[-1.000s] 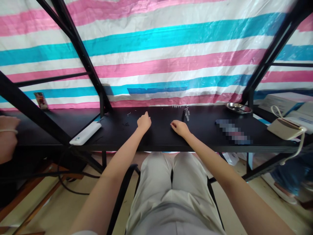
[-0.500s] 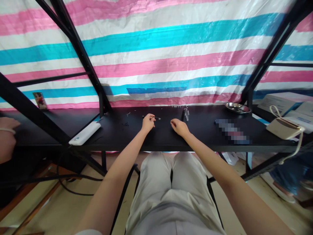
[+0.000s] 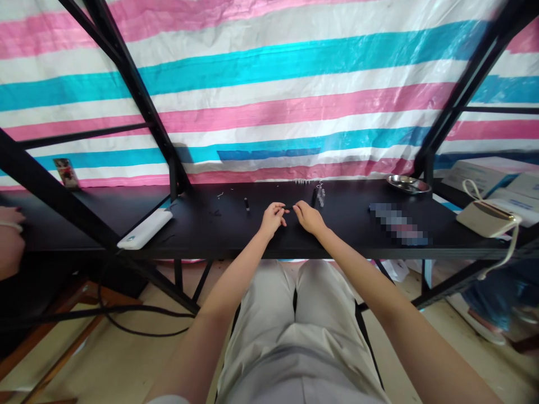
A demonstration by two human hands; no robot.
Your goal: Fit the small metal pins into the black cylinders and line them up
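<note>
Close together over the black table, my left hand (image 3: 273, 217) and my right hand (image 3: 309, 216) both pinch a small thin black piece (image 3: 288, 208). Fingers cover most of it, so its exact kind is hidden. Left of my hands lies a short black tube (image 3: 246, 204) with a light end. Just beyond my right hand are a black cylinder (image 3: 314, 196) and a cluster of clear plastic parts (image 3: 321, 197). A row of tiny pale spring-like pieces (image 3: 302, 182) sits at the back edge. Thin black bits (image 3: 215, 213) lie farther left.
On the left is a white power-bank-like device (image 3: 145, 229). A round metal tray (image 3: 408, 184), a blurred-out packet (image 3: 398, 224) and a beige pouch (image 3: 488, 219) occupy the right. Black frame posts (image 3: 143, 95) rise at both sides. Another person's hand (image 3: 10, 241) shows far left.
My left hand has moved right and slightly nearer, up to my right hand, and both now meet at the thin black piece. The short black tube stays behind, uncovered on the table.
</note>
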